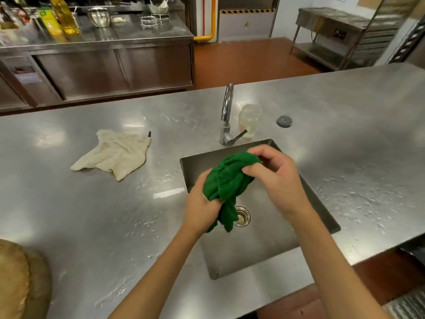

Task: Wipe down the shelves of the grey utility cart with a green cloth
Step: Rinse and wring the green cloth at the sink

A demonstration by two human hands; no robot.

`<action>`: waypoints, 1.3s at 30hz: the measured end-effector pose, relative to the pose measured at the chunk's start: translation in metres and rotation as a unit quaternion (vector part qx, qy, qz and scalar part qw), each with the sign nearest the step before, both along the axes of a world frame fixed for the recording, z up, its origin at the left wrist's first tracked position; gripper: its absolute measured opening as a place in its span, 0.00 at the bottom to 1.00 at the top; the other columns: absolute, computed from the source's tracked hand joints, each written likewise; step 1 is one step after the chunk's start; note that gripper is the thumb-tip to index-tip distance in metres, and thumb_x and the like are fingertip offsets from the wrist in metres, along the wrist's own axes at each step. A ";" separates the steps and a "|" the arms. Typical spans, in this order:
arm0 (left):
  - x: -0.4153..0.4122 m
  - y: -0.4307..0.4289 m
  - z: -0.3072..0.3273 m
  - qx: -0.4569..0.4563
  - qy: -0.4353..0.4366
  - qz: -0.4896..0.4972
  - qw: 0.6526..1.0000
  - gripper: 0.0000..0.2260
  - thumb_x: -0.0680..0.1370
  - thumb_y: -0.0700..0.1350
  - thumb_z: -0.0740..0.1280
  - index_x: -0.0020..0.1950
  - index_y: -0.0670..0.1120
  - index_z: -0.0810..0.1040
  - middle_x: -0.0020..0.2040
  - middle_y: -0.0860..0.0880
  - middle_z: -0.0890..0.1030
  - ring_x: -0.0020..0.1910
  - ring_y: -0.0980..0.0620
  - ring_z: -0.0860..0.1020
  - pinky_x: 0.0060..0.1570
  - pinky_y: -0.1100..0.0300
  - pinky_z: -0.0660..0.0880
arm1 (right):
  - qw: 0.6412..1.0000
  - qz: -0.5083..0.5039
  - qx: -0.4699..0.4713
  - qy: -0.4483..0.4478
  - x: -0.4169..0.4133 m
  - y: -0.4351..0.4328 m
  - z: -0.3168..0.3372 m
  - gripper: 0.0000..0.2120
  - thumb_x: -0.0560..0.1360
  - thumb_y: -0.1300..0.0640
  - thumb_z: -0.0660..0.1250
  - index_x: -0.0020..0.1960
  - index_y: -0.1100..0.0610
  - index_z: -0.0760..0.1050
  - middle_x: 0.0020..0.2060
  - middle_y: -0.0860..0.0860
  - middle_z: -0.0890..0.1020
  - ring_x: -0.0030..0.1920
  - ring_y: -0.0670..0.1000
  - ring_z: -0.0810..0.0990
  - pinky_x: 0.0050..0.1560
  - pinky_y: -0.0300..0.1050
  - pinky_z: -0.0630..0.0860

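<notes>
Green cloth (pixel 230 178) bunched over sink (pixel 253 249); faucet (pixel 226 111) behind, beige rag (pixel 115 154) aside.

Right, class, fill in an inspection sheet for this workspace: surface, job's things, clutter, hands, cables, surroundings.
Surface: steel counter, wet in patches, with a sunken sink.
Job's things: green cloth bunched over the sink; cart not in view.
Clutter: beige rag, jar beside the tap, round plug.
Hands: left hand and right hand both grip the cloth.
Cables: nothing seen.
Surroundings: steel cabinet bearing oil bottles and a bowl; red floor.
</notes>
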State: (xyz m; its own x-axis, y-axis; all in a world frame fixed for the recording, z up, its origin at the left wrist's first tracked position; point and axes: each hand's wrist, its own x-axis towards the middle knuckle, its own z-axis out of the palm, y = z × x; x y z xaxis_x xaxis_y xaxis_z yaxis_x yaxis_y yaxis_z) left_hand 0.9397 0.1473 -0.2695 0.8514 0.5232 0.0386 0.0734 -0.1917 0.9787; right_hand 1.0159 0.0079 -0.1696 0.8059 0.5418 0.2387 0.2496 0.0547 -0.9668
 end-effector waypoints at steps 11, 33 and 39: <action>0.067 -0.061 0.013 -0.127 0.062 -0.018 0.990 0.36 0.66 0.26 0.68 0.68 0.54 0.71 0.59 0.49 0.77 0.56 0.53 0.79 0.54 0.52 0.81 | 0.921 -0.126 -0.024 0.368 0.050 -0.057 -0.102 0.18 0.78 0.54 0.62 0.67 0.46 0.73 0.55 0.52 0.82 0.51 0.49 0.82 0.50 0.51 0.80; 0.127 -0.111 0.004 0.078 0.034 -0.097 0.992 0.47 0.53 0.58 0.85 0.69 0.60 0.68 0.62 0.54 0.79 0.63 0.54 0.77 0.62 0.51 0.75 | 0.783 0.062 0.230 0.575 0.116 -0.061 -0.114 0.22 0.77 0.42 0.62 0.57 0.58 0.83 0.52 0.57 0.83 0.53 0.55 0.83 0.53 0.51 0.79; 0.130 -0.099 0.000 0.084 0.054 -0.093 0.991 0.43 0.53 0.52 0.86 0.65 0.55 0.73 0.57 0.56 0.81 0.59 0.57 0.79 0.58 0.52 0.78 | 0.800 0.108 0.149 0.571 0.117 -0.066 -0.114 0.25 0.80 0.42 0.57 0.65 0.59 0.77 0.57 0.58 0.81 0.58 0.56 0.80 0.54 0.50 0.77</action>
State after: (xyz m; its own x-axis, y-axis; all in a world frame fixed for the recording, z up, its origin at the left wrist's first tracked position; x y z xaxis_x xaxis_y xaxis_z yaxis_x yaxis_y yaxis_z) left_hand 1.0693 0.0481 -0.2697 0.9366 0.3500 0.0151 0.1240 -0.3716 0.9201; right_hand 1.1327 -0.0586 -0.2834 0.4849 0.7546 -0.4421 -0.8343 0.2473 -0.4928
